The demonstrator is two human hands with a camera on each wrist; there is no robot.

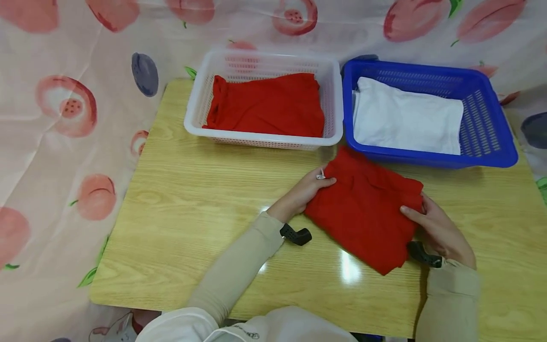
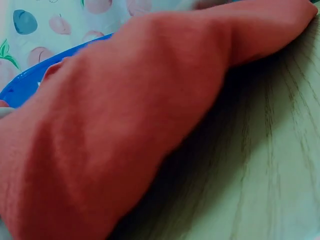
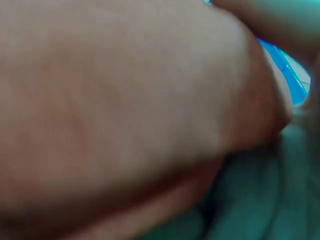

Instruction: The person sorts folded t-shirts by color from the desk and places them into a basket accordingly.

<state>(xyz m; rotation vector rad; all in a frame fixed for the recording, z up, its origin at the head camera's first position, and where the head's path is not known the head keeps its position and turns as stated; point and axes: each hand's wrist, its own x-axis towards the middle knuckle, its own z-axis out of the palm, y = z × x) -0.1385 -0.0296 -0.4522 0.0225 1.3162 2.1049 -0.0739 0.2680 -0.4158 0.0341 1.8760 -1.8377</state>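
Note:
Both hands hold a folded red garment (image 1: 363, 209), its exact kind hidden by the folds. The left hand (image 1: 309, 187) grips its left edge, thumb on top, beside a small white label (image 1: 320, 175). At the opposite edge, the right hand (image 1: 440, 228) pinches the cloth with its thumb above and its fingers underneath. In the left wrist view the red garment (image 2: 130, 110) is lifted off the wood at its near edge, with a dark gap below. The right wrist view is mostly filled by the blurred right hand (image 3: 125, 100).
A white basket (image 1: 265, 137) with folded red cloth (image 1: 269, 107) stands at the back of the wooden table (image 1: 179, 228). Right of it, a blue basket (image 1: 487, 159) holds folded white cloth (image 1: 406, 116). Behind them hangs a fruit-print curtain (image 1: 342, 28).

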